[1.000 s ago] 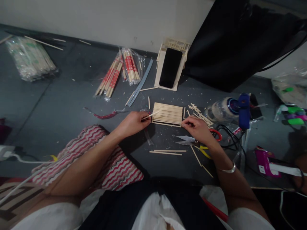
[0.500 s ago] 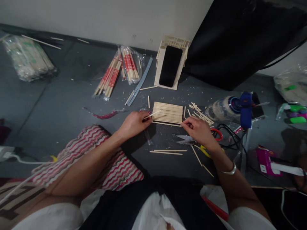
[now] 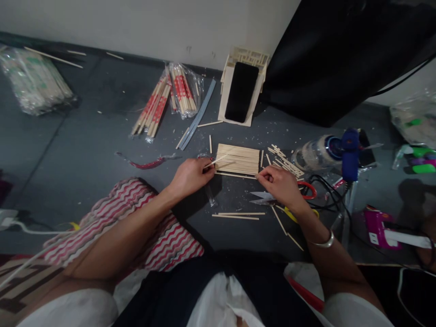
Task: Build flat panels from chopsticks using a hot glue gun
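Side by side on the dark surface lies a flat panel of thin wooden sticks (image 3: 237, 159). My left hand (image 3: 191, 176) is at the panel's left edge, its fingers closed on a short wooden stick (image 3: 220, 159) that points over the panel. A single long stick (image 3: 235, 175) lies along the panel's near side. At that stick's right end, the fingertips of my right hand (image 3: 277, 181) are pinched together on it. Scissors (image 3: 264, 198) with red and yellow handles lie partly under my right hand and wrist.
Loose cut sticks (image 3: 286, 163) lie right of the panel, near a bottle (image 3: 315, 153) and a blue glue gun (image 3: 349, 154). A phone (image 3: 242, 93) leans on a wooden stand behind. Bagged chopsticks (image 3: 184, 88) lie at the back left. A striped cushion (image 3: 126, 218) is by my left forearm.
Both hands hold nearly the same places, at the panel's left edge and near right corner. The whole view has shifted very slightly.
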Motion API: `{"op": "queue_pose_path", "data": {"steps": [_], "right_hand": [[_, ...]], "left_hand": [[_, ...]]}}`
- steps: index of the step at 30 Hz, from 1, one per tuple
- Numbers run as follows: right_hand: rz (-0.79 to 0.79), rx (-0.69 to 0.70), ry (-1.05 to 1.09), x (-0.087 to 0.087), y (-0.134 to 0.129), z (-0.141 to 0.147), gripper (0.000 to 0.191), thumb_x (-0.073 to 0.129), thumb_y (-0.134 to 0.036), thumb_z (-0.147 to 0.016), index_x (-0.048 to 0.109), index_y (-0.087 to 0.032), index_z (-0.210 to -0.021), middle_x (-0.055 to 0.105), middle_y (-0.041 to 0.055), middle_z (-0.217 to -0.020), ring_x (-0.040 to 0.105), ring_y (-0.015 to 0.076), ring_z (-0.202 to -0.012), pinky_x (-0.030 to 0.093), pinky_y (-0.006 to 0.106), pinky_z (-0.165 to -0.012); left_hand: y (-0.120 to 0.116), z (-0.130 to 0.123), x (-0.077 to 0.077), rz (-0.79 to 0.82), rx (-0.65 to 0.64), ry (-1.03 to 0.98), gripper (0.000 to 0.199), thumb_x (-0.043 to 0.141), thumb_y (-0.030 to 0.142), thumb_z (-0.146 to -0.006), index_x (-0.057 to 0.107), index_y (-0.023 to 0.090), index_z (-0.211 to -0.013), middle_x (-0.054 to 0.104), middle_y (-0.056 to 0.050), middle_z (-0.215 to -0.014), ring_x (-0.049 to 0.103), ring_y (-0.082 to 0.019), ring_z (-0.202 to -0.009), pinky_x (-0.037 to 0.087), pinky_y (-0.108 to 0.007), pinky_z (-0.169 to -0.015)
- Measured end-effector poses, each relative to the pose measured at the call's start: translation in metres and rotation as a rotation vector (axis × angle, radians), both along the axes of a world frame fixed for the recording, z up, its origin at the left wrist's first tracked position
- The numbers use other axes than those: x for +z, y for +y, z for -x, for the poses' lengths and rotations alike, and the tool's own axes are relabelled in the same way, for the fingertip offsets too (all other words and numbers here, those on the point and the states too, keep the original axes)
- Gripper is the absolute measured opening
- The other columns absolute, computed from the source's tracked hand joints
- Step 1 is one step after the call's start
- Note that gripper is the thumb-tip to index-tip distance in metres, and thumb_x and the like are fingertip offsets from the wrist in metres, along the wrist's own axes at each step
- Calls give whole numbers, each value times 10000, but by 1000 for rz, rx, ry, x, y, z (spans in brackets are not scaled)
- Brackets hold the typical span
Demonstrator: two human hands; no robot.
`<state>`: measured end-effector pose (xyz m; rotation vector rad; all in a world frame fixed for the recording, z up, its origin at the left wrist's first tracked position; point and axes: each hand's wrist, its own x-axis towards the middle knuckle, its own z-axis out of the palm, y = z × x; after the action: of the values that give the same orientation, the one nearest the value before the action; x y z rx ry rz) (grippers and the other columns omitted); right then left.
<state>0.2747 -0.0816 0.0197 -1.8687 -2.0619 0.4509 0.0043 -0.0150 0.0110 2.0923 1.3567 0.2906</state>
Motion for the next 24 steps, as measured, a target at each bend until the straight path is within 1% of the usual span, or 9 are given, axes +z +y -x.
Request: {"op": "queue_pose_path", "data": {"steps": [5, 9, 16, 20, 24], "right_hand": [[29, -60, 14, -1, 1, 1, 191, 621, -281, -845, 631, -242, -659, 650, 0, -624, 553, 158, -580, 380, 279, -599], [47, -74, 25, -1, 2, 1, 190, 613, -304, -836, 630, -241, -657, 639, -7, -607, 531, 151, -555, 373, 275, -591], [42, -101, 30, -3, 2, 3, 198, 605, -294, -816, 578, -241, -627, 627, -2, -603, 524, 152, -559, 374, 276, -604], [35, -83, 33, -3, 2, 3, 164, 601, -265, -809, 586, -239, -647, 628, -4, -616, 522, 148, -561, 380, 274, -607], [45, -78, 31, -1, 0, 2, 113, 597, -220, -786, 610, -235, -674, 620, -9, -609, 517, 146, -551, 381, 273, -598]], "left_hand": [[1, -1, 2, 22, -3, 65, 210, 519, 318, -873, 648, 213, -745, 666, -28, -683, 583, -179, -604, 348, -284, -592], [1, -2, 5, 18, 7, 100, 231, 504, 320, -894, 667, 211, -772, 703, -34, -729, 593, -175, -614, 356, -284, -598], [1, -4, 4, 28, 17, 120, 259, 495, 347, -907, 676, 209, -784, 689, -40, -706, 592, -182, -612, 337, -291, -590], [1, -3, 4, 38, 21, 97, 272, 508, 365, -907, 678, 204, -770, 694, -42, -707, 604, -188, -629, 350, -292, -604], [1, -1, 6, 62, 31, 13, 264, 530, 368, -880, 647, 204, -711, 671, -23, -672, 582, -177, -609, 353, -287, -601]]}}
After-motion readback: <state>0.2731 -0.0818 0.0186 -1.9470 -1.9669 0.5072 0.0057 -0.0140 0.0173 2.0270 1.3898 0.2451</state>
